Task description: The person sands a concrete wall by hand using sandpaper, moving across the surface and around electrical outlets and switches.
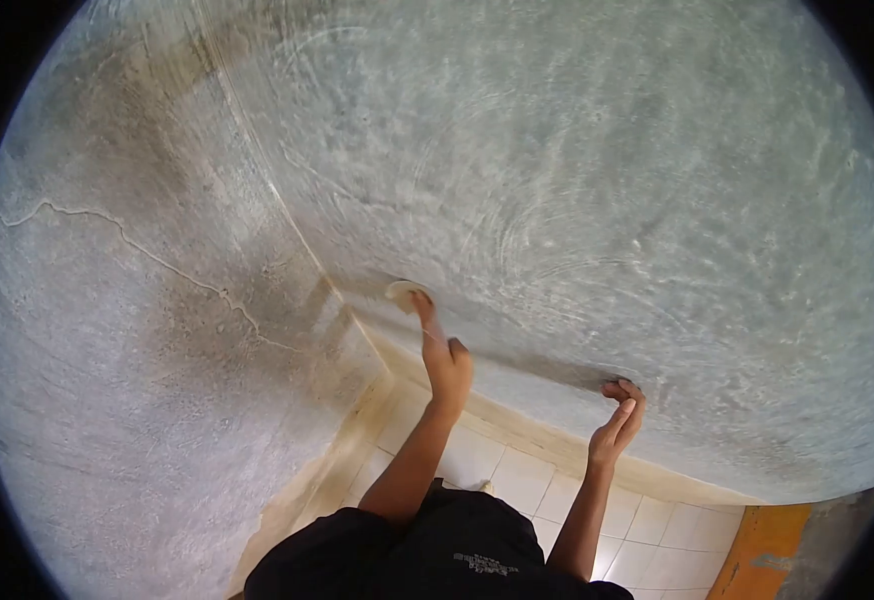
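Clock read about the middle of the view, 12 at top. Left hand [447, 366] is just below centre toward 6, closed on a pale round pad [398, 293]. Pad is just off centre toward 9, up against the facing wall [597, 180], near the corner seam [336, 293]; its edge sticks out on the 9 side of the fingers. Fingers slightly blurred.

Right hand [617, 428] is at 4, well apart from the left, fingers curled, tips at the same wall over a dark shadow. Can't tell if it grips anything.

Facing wall: rough grey-green plaster, curved swirl marks, fills 12 through 3. Seam runs from 11 down past the pad to the floor corner at about 7. Side wall [107, 400] covers 8 to 10: grey, brownish stain [157, 125] at 10, thin jagged crack [127, 237] running across it at 9 toward the seam.

White tiled floor [522, 478] at 5 to 6, beige band [697, 487] along the wall base above it. Orange upright [752, 545] at 4, near the edge, scuffed. Dark object at 3, cut off by the rim, too little visible to identify. Black shirt [427, 555] at 6, small white lettering [482, 564], too small to read.
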A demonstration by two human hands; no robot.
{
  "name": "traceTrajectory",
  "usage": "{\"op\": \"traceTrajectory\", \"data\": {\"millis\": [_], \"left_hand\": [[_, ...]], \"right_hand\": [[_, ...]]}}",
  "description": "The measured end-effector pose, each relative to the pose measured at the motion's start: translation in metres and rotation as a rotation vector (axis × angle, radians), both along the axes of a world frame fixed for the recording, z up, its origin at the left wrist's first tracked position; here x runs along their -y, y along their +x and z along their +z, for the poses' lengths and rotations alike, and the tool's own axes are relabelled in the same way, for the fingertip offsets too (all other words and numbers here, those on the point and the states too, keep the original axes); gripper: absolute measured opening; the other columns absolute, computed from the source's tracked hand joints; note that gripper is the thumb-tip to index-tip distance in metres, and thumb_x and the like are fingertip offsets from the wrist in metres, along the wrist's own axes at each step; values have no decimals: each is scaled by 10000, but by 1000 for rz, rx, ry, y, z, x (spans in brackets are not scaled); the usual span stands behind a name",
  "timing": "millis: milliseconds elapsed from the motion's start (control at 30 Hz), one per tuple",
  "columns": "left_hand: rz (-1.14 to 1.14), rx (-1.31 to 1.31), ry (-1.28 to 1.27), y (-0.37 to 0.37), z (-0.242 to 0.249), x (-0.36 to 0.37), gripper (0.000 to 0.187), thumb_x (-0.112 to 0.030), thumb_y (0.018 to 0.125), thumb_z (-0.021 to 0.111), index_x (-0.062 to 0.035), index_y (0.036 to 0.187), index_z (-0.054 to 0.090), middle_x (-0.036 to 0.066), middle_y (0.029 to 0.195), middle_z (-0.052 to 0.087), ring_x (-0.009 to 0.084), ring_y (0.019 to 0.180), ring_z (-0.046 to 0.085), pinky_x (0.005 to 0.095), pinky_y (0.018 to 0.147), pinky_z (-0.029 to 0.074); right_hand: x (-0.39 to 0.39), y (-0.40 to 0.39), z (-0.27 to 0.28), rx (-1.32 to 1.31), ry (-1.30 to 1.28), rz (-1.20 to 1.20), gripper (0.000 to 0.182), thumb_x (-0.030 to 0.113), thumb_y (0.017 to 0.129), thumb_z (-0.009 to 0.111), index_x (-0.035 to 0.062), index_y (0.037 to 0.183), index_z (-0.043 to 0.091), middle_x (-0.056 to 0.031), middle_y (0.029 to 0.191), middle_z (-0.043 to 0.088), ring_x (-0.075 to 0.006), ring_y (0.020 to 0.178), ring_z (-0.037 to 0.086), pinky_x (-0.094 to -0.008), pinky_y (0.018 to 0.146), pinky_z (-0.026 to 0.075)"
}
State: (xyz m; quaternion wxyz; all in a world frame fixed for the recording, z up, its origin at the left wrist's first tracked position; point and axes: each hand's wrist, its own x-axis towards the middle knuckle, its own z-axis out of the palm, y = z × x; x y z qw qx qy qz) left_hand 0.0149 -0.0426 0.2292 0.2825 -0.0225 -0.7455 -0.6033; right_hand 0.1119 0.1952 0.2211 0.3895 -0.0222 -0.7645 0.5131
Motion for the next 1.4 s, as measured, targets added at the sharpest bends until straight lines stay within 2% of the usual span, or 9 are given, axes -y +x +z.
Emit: {"op": "traceTrajectory", "data": {"millis": [133,233,500,567,667,767,967,1267,1400], "left_hand": [[10,-58,-46,-6,-6,9,805,133,721,330,78,1500,136,278,1573,127,332,1479,126,345,1194,117],[74,-52,134,-28,-33,40,707,103,773,382,107,1465,238,255,1561,211,315,1470,177,337,1189,131],[-69,347,682,-42,-82,90,523,25,829,475,72,1350,463,155,1346,510,217,1226,475,306,1070,334],[11,322,846,-42,-68,90,509,-4,843,515,56,1346,467,140,1359,499,205,1256,457,294,1078,324],[-123,187,1097,-49,-60,92,530,-109,921,549,60,1399,397,124,1417,448,202,1303,414,303,1108,288],[-200,59,1002,-38,-48,81,584,-261,1002,495,69,1448,310,122,1485,368,208,1360,348,319,1141,238],[-193,113,926,-48,-50,100,585,-285,1011,450,55,1460,293,131,1499,341,222,1374,325,325,1142,231],[-60,88,653,-58,-44,116,589,-323,1025,382,35,1478,266,144,1522,301,244,1396,291,335,1144,221],[-4,168,629,-62,-55,125,592,-339,1031,352,26,1486,254,150,1532,284,254,1406,276,339,1145,217]], "right_hand": [[2,-1,1,-4,9,-29,444,352,1059,319,-22,1127,549,-141,927,634,-217,854,610,-350,814,473],[2,-2,-1,6,19,-39,448,361,1063,317,-18,1140,542,-130,941,623,-207,856,599,-345,813,472],[13,-5,-2,-30,-22,-78,411,340,1059,325,-8,1130,532,-119,941,584,-197,854,559,-345,824,441],[16,-6,-1,-27,-39,-87,405,335,1062,319,-6,1132,525,-118,951,574,-194,859,553,-343,828,439],[20,-6,1,-21,-56,-106,408,339,1065,308,-2,1134,520,-115,947,569,-188,865,542,-344,832,437],[22,-6,0,-24,-67,-122,420,359,1067,298,5,1144,510,-105,945,564,-185,863,536,-346,839,436],[34,-7,2,-49,-176,-107,434,379,1068,291,13,1178,498,-107,993,554,-185,889,526,-350,860,433],[49,-9,-8,-13,-72,-228,434,374,1069,283,27,1227,493,-110,1186,521,-208,1055,526,-370,866,462],[63,-11,-6,-20,-124,-238,463,411,1062,300,34,1252,491,-93,1134,516,-200,1053,522,-368,872,463]]}}
